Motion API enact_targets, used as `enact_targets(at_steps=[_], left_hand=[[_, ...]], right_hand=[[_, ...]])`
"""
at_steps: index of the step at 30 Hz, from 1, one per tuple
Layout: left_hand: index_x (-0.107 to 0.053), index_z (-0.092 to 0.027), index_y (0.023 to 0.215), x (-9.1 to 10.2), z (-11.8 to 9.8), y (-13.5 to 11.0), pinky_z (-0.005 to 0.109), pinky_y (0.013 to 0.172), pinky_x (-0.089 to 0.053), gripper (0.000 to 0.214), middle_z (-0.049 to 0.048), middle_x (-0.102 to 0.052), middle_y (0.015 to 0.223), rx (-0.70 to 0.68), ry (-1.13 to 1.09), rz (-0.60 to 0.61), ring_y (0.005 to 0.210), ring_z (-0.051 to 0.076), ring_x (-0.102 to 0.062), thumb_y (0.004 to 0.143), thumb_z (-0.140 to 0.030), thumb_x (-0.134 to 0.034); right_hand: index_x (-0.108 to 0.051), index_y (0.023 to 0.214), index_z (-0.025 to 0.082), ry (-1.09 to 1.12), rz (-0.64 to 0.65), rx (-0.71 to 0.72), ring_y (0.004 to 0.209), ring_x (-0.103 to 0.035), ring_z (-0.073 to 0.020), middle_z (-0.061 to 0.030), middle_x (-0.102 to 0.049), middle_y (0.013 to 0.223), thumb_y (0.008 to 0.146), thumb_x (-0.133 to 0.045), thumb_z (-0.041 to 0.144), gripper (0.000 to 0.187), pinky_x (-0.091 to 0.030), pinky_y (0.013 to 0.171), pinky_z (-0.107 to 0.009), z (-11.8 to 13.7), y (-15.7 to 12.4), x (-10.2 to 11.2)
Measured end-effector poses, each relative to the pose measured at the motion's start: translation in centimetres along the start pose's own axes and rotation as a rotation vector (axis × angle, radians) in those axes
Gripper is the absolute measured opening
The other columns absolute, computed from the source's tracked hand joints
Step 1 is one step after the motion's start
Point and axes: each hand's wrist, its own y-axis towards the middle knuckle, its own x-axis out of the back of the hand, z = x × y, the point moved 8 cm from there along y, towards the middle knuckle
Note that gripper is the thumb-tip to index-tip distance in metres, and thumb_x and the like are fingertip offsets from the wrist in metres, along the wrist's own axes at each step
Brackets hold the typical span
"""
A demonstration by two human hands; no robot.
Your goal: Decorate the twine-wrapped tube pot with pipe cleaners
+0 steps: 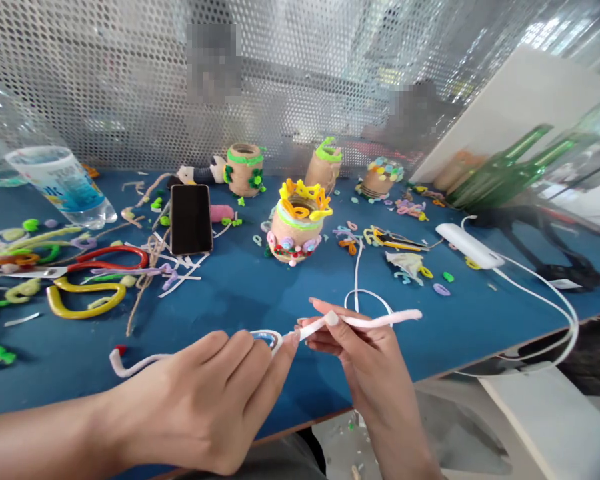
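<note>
A pale pink pipe cleaner [380, 321] stretches between my two hands, its free end pointing right. My right hand [367, 357] pinches it between thumb and fingertips. My left hand [205, 397] is closed, its fingertips on the white strip just left of the right thumb. A round white-rimmed thing [267, 338] with a bluish inside, perhaps a tape roll, shows partly behind the left fingers. From behind that hand another pale pipe cleaner length [140, 365] sticks out, red at its tip; I cannot tell whether both lengths are one piece. Beyond stands a twine-wrapped jar [295, 230] topped with yellow loops.
Red-handled scissors [105, 259] and yellow-handled scissors [87, 297] lie at left among pipe cleaner scraps, near a phone [191, 220] and a tilted plastic cup [63, 183]. More twine-wrapped jars [245, 170] line the back. Green bottles [505, 173] and a white power strip [470, 245] with cable are at right.
</note>
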Motion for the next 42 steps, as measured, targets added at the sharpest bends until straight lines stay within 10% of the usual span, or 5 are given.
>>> enact_targets(at_steps=[42], left_hand=[[-0.055,0.0,0.12,-0.2,-0.2,-0.7,0.029,0.046,-0.039,0.037,0.0043,-0.058,0.072,0.062,-0.024,0.003,0.059,0.016,-0.056,0.088,-0.013,-0.041]], right_hand=[[-0.078,0.079,0.019,0.049,-0.005,-0.076,0.063,-0.07,-0.016,-0.006,-0.075,0.07,0.065,-0.081,0.036,0.022,-0.058,0.059,-0.022,-0.5,-0.2,-1.6]])
